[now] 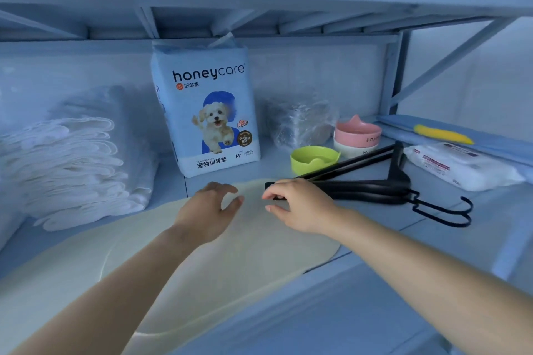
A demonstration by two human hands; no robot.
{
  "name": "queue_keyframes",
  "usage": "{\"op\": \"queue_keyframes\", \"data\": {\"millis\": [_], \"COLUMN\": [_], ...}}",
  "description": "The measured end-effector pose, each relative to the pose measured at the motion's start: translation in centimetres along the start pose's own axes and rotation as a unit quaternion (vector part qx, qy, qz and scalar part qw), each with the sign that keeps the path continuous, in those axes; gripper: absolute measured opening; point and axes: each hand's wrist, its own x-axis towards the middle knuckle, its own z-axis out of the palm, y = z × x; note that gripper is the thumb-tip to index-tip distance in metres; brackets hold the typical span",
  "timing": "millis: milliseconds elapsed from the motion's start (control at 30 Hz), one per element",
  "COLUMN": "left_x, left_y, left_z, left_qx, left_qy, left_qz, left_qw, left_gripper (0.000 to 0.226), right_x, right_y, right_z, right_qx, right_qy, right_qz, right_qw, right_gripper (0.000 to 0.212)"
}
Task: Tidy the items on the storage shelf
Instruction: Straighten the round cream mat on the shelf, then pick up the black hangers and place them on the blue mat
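Barely started imo: mat hangs off the shelf front, hangers lie loose by the bowls. Left hand hovers over the mat, fingers loosely spread. Right hand has its fingertips at the hangers' end, and I can't tell if it's pinching.

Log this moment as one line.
step: tidying shelf | left hand: fingers relaxed, over cream mat | right hand: at end of black hangers, grip unclear

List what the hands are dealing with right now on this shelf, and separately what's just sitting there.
In hand: cream mat, under the left hand; black hangers, their end at the right hand.
Sitting there: honeycare pad pack; stack of white pads; green bowl; pink bowl; wrapped bundle; wipes pack.
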Motion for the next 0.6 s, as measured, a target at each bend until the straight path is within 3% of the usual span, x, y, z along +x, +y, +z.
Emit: {"op": "queue_keyframes", "data": {"millis": [133, 600], "left_x": [-0.8, 0.2], "left_y": [3.8, 19.6], "left_z": [0.5, 2.7], "left_qx": [-0.016, -0.094], "left_qy": [-0.021, 0.04], "left_qz": [0.071, 0.233], "left_qw": [0.997, 0.967], "left_gripper": [0.04, 0.031], "right_x": [-3.1, -14.1], "right_y": [0.2, 6.0], "right_z": [-1.6, -12.9], "right_qx": [-0.036, -0.079], "right_qy": [0.008, 0.1], "right_qz": [0.052, 0.163], "right_qw": [0.998, 0.978], "right_gripper": [0.027, 0.022]}}
